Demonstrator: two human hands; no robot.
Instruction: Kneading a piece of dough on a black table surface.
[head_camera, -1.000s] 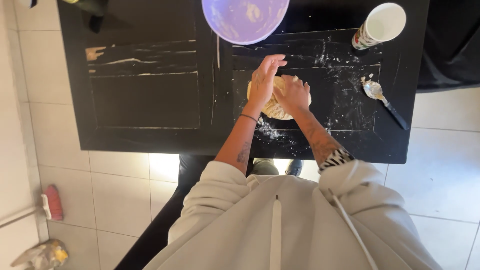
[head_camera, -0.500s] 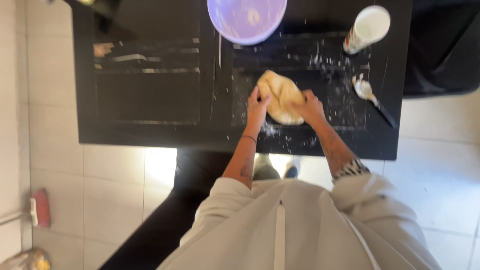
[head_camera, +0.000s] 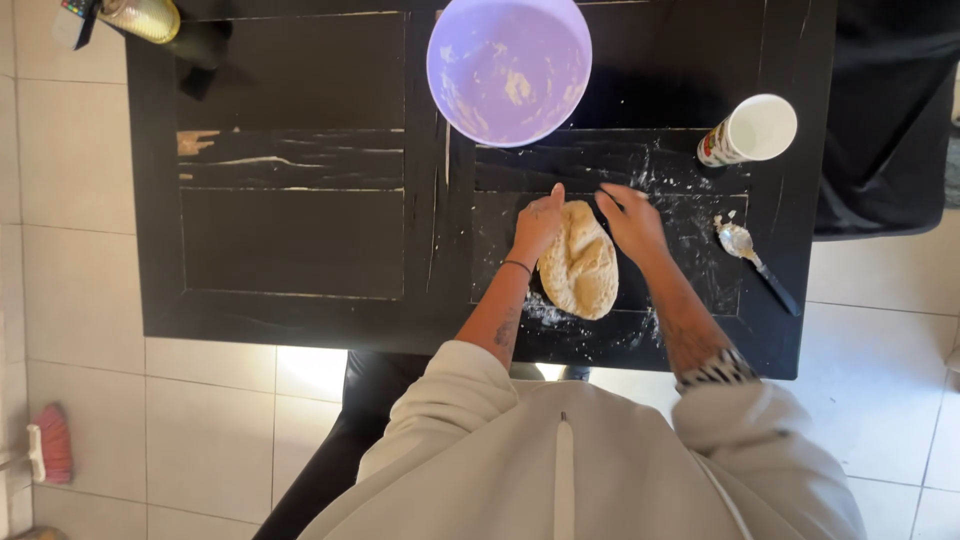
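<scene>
A pale tan lump of dough (head_camera: 580, 262) lies on the floured part of a black table (head_camera: 300, 240). My left hand (head_camera: 538, 222) presses against the dough's left far side, fingers curled on its edge. My right hand (head_camera: 632, 220) rests at the dough's right far edge, fingers spread over it. Both forearms reach in from below, with light sleeves pushed up.
A lilac mixing bowl (head_camera: 508, 68) with dough smears stands beyond the dough. A white cup (head_camera: 752, 130) and a floury spoon (head_camera: 752, 258) lie to the right. A glittery container (head_camera: 140, 18) sits at the far left corner. Tiled floor surrounds the table; a brush (head_camera: 55, 445) lies at the left.
The dough went from bunched under both hands to stretched out into a longer oval. My hands have shifted to its far end.
</scene>
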